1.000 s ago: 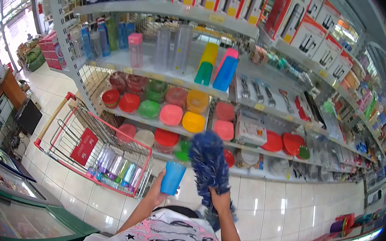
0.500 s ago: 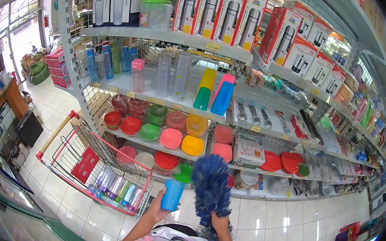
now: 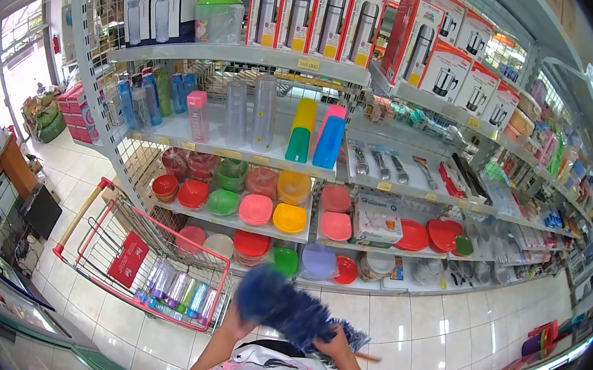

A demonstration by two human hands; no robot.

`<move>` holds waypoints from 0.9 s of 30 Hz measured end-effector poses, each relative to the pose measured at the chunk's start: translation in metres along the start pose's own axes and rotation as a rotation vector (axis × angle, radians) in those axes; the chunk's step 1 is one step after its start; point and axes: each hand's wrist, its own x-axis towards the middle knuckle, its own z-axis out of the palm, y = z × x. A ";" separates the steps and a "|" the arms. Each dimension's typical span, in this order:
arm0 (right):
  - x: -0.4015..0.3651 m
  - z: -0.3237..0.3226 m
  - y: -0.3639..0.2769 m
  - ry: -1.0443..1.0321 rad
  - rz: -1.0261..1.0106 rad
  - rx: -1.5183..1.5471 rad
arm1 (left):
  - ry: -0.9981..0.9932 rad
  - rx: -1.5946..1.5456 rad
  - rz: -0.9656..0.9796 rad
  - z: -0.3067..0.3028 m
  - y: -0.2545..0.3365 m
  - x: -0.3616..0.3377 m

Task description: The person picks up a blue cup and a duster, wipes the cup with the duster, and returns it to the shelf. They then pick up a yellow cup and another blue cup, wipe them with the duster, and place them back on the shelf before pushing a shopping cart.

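My right hand (image 3: 335,341) is wrapped round a fluffy blue duster (image 3: 297,314), whose wooden handle end (image 3: 367,357) sticks out to the right. The duster lies across in front of my body, its blurred head over my left hand (image 3: 239,321). Of the left hand only the lower part shows; its fingers are hidden behind the duster, and the blue cup cannot be seen. Beyond my hands, the shelf carries stacked blue cups (image 3: 329,143), green cups (image 3: 298,144), clear tumblers (image 3: 263,113) and a pink bottle (image 3: 198,117).
A shopping cart (image 3: 126,259) with wrapped bottles (image 3: 195,299) stands at the left. Lower shelves hold coloured bowls (image 3: 255,209) and plates; boxed flasks (image 3: 300,10) fill the top shelf. A wooden desk (image 3: 5,169) is far left, and stacked tubs (image 3: 539,340) are at right.
The duster has swung from upright to sideways, leftward over my left hand. The blue cup that hand held is now hidden. The view has shifted slightly, with the shelves further left.
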 end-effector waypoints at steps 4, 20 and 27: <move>0.005 0.018 0.013 0.113 0.125 0.152 | 0.045 0.037 0.022 -0.007 -0.004 -0.001; 0.012 0.030 0.018 0.232 0.134 0.481 | -0.018 0.031 -0.037 0.001 -0.010 -0.001; 0.013 0.016 -0.002 0.181 0.206 0.213 | 0.123 0.086 0.054 0.000 -0.010 -0.001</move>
